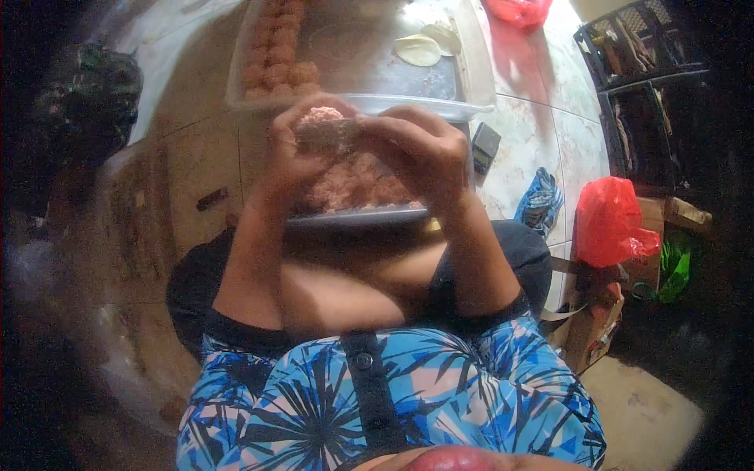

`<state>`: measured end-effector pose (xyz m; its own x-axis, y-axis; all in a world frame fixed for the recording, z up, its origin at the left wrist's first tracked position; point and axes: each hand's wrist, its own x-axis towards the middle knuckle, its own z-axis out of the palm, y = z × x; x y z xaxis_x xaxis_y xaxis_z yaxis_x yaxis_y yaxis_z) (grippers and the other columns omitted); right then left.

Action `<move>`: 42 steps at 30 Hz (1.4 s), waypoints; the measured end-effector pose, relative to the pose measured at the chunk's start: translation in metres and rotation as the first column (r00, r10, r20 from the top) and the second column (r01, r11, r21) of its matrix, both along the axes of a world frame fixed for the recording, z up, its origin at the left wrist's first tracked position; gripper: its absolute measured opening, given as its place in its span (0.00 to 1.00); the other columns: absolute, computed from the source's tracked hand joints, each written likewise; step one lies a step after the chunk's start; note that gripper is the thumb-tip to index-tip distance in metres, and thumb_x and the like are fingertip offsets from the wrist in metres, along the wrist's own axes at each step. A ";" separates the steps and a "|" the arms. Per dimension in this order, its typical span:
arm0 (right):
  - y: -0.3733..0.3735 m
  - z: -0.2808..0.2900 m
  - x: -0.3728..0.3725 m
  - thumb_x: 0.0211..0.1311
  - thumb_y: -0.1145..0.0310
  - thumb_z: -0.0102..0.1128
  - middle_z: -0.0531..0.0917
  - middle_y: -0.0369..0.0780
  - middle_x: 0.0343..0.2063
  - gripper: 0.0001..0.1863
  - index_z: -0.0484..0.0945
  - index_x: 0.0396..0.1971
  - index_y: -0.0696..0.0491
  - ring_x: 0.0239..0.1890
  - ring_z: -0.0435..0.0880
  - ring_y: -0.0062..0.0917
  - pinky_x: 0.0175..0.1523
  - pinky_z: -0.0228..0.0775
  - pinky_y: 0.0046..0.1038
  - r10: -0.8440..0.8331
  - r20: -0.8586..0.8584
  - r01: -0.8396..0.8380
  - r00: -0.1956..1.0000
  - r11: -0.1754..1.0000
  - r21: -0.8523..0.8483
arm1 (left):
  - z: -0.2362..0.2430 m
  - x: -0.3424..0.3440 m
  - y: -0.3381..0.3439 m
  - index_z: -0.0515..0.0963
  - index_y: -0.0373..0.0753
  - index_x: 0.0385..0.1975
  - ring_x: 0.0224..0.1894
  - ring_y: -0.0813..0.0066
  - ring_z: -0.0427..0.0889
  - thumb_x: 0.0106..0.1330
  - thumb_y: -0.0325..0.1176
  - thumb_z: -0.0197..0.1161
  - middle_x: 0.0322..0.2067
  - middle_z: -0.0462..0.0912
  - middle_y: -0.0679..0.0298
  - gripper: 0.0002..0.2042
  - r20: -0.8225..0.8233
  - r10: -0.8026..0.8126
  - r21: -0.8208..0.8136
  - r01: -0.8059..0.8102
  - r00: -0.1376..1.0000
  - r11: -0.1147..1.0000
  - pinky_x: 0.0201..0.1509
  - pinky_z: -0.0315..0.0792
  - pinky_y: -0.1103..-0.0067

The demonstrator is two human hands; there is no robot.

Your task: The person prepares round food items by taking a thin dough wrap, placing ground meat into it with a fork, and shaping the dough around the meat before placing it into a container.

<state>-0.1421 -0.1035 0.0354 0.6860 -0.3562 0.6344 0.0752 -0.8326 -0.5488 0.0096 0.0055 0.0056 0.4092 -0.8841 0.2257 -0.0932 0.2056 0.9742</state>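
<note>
My left hand [294, 145] is curled around a clump of pink minced meat [322, 116], whose top shows above the fingers. Something greyish under the clump is too blurred to name. My right hand [416, 145] is closed, its bent fingertips meeting the left hand's fingers; what they grip, if anything, is hidden. Both hands are above a dark tray [361, 217] of loose minced meat [361, 184]. Just beyond them stands a clear plastic container [377, 104] with rows of reddish-brown shaped pieces [275, 59] at its left and pale round discs [418, 49] at its right.
Right of the tray, a small dark device [486, 145] and a blue plastic bag [539, 200] lie on the tiles. Farther right are a red bag [614, 224], cardboard boxes [605, 330], a green bag [675, 271] and a black rack [640, 102]. Another red bag [520, 11] is at the far edge.
</note>
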 end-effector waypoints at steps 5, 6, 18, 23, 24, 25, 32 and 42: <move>-0.007 0.010 -0.008 0.50 0.65 0.65 0.81 0.38 0.26 0.08 0.81 0.31 0.48 0.27 0.82 0.31 0.31 0.74 0.29 -0.063 -0.062 0.065 0.996 0.997 0.031 | -0.005 0.005 0.003 0.74 0.37 0.35 0.36 0.84 0.75 0.54 0.30 0.68 0.32 0.78 0.67 0.12 0.200 0.016 0.060 -0.029 0.980 0.998 0.39 0.71 0.85; -0.007 0.008 -0.007 0.50 0.65 0.65 0.81 0.38 0.26 0.08 0.81 0.31 0.48 0.27 0.82 0.31 0.31 0.74 0.29 -0.067 -0.059 0.069 0.996 0.997 0.031 | -0.005 0.000 0.002 0.74 0.36 0.33 0.33 0.82 0.74 0.55 0.35 0.68 0.29 0.77 0.67 0.13 0.184 0.063 0.034 -0.071 0.981 0.997 0.38 0.71 0.83; -0.019 0.001 -0.009 0.53 0.70 0.64 0.82 0.40 0.23 0.06 0.81 0.30 0.55 0.25 0.80 0.23 0.33 0.71 0.23 -0.149 -0.126 0.176 0.981 0.954 0.242 | -0.003 -0.001 -0.002 0.66 0.40 0.46 0.34 0.80 0.74 0.49 0.23 0.69 0.30 0.74 0.66 0.25 0.054 0.130 0.028 -0.131 0.990 0.991 0.38 0.71 0.83; -0.015 -0.014 -0.005 0.56 0.70 0.63 0.83 0.37 0.25 0.07 0.81 0.32 0.57 0.28 0.78 0.14 0.34 0.70 0.20 -0.026 -0.082 0.074 0.996 0.743 0.665 | -0.006 -0.008 -0.014 0.55 0.40 0.61 0.35 0.79 0.75 0.51 0.26 0.69 0.32 0.76 0.65 0.38 0.187 0.359 -0.166 -0.331 0.914 0.929 0.39 0.72 0.84; -0.015 -0.016 -0.005 0.56 0.70 0.62 0.83 0.36 0.25 0.07 0.81 0.32 0.57 0.29 0.77 0.12 0.35 0.70 0.19 0.013 -0.077 0.050 0.997 0.659 0.751 | 0.000 -0.010 -0.010 0.52 0.38 0.63 0.35 0.76 0.75 0.52 0.28 0.69 0.33 0.76 0.63 0.39 0.120 0.301 -0.136 -0.284 0.946 0.949 0.41 0.72 0.81; -0.011 -0.020 -0.003 0.56 0.70 0.62 0.83 0.36 0.25 0.07 0.81 0.32 0.57 0.29 0.77 0.12 0.35 0.70 0.19 0.018 -0.079 0.047 0.997 0.659 0.750 | 0.007 -0.011 -0.007 0.49 0.36 0.64 0.36 0.73 0.76 0.54 0.30 0.68 0.33 0.77 0.61 0.40 0.053 0.243 -0.109 -0.236 0.969 0.966 0.44 0.71 0.78; 0.003 -0.006 0.004 0.46 0.68 0.68 0.81 0.40 0.26 0.10 0.82 0.31 0.50 0.27 0.82 0.33 0.32 0.74 0.28 -0.076 -0.038 0.082 0.996 0.982 0.170 | -0.003 0.006 -0.002 0.75 0.35 0.39 0.33 0.79 0.75 0.54 0.27 0.65 0.28 0.77 0.64 0.13 0.312 0.148 -0.063 -0.135 0.938 0.989 0.38 0.69 0.81; -0.008 0.001 -0.003 0.50 0.66 0.65 0.82 0.39 0.27 0.09 0.82 0.32 0.49 0.27 0.82 0.32 0.31 0.74 0.27 -0.047 -0.031 0.050 0.998 0.991 0.121 | -0.005 0.001 -0.001 0.74 0.37 0.33 0.34 0.82 0.74 0.51 0.27 0.68 0.29 0.77 0.69 0.11 0.190 0.129 0.016 -0.135 0.973 0.991 0.38 0.70 0.83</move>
<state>-0.1450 -0.1118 0.0369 0.6828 -0.4629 0.5653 0.0196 -0.7618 -0.6475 0.0106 0.0040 0.0001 0.4756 -0.8323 0.2847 -0.2996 0.1510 0.9420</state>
